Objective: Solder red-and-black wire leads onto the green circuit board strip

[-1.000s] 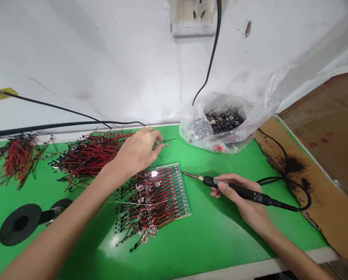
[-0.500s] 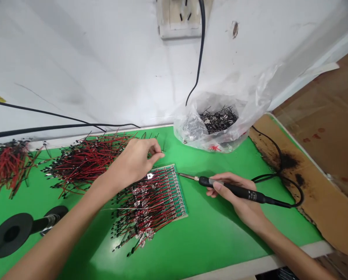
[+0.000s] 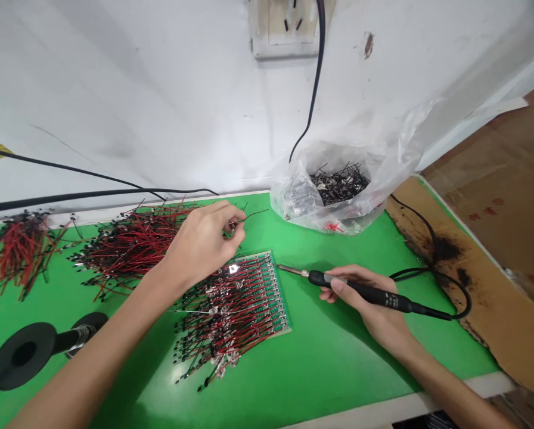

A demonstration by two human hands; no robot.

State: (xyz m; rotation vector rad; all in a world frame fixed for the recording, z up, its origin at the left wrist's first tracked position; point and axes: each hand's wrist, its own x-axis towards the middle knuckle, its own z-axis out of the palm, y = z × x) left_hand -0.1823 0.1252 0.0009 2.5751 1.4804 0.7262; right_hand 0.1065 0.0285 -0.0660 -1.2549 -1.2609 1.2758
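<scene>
Soldering iron [image 3: 360,290] in right hand [image 3: 368,295], tip pointing left.

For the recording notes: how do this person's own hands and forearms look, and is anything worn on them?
The left hand and right hand are bare: no gloves, and no rings that I can make out. The left forearm and right forearm show no sleeve, watch, bracelet, cable or marking.

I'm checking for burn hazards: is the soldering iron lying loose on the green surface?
No, the right hand holds the soldering iron, its tip beside the right edge of the circuit board.
</scene>
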